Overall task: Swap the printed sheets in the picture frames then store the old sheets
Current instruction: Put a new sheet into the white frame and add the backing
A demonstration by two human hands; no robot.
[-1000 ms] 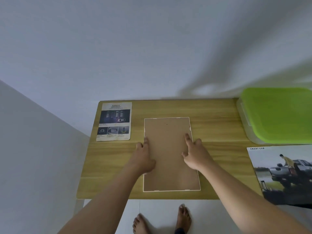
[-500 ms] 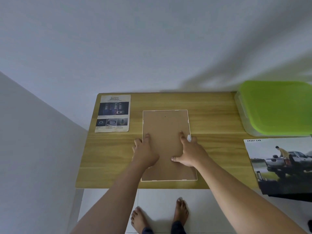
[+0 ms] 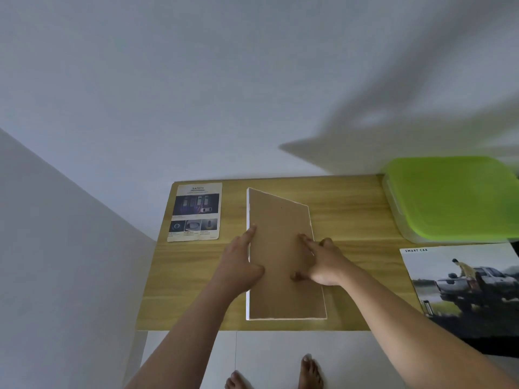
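A white picture frame lies back-side up in the middle of the wooden table, its brown backing board facing me. Its left edge is raised off the table while the right edge stays down. My left hand grips that raised left edge, thumb on the backing. My right hand rests on the backing near the right edge with fingers stretched out. A printed "SAFETY" sheet lies flat at the table's far left. A larger "SMART CAR" sheet with a pickup photo lies at the right.
A clear plastic box with a green lid stands at the table's far right corner, against the wall. White walls run behind and to the left. My bare feet are on the white floor below the table's front edge.
The frame lay flat before; now its left edge has lifted and it tilts toward the right. My left hand went from resting on the backing to holding the edge. My right hand stayed on the backing.
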